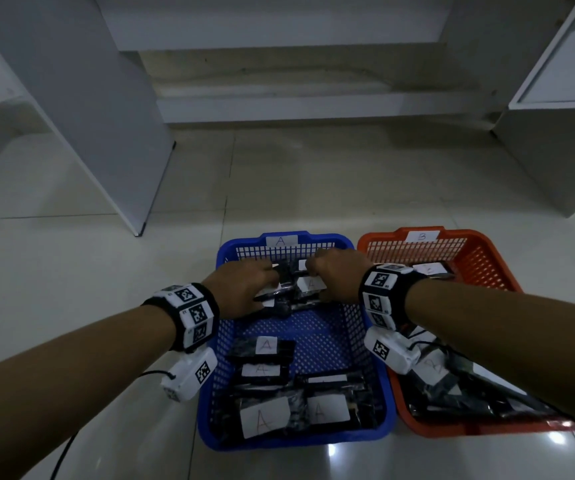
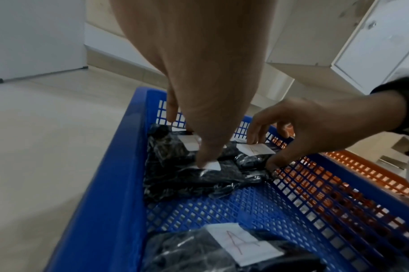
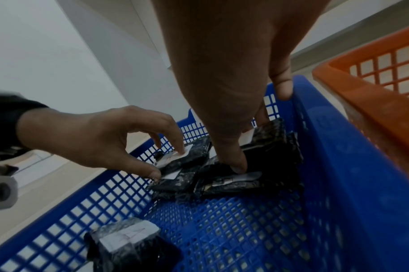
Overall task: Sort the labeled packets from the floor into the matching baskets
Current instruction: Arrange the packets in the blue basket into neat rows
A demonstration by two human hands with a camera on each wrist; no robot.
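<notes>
Nearest the person, at the near end of the blue basket [image 1: 388, 403], several black packets [image 1: 293, 412] lie with white labels marked A facing up. To its right, touching it or just beside, the orange basket [image 1: 487, 258] tagged B holds its own dark packets [image 1: 452, 386]. A bare stretch of blue mesh lies in the middle. At the far end, under the rim tag A, both hands work on a small heap of A packets [image 2: 198, 176]. The left hand [image 1: 244, 289] has its fingers curved down, thumb and fingertips touching the left packets; whether this grip pinches or only presses I cannot tell. The right hand [image 1: 339, 275] likewise arches over an A-labelled packet [image 2: 254, 152], thumb on its near edge and fingers on the far side, a loose pinch at most. No packets show on the floor [image 1: 106, 271], so I judge sorting near done and this step tidying. Next calls for letting go and lifting both hands clear without dragging packets.
</notes>
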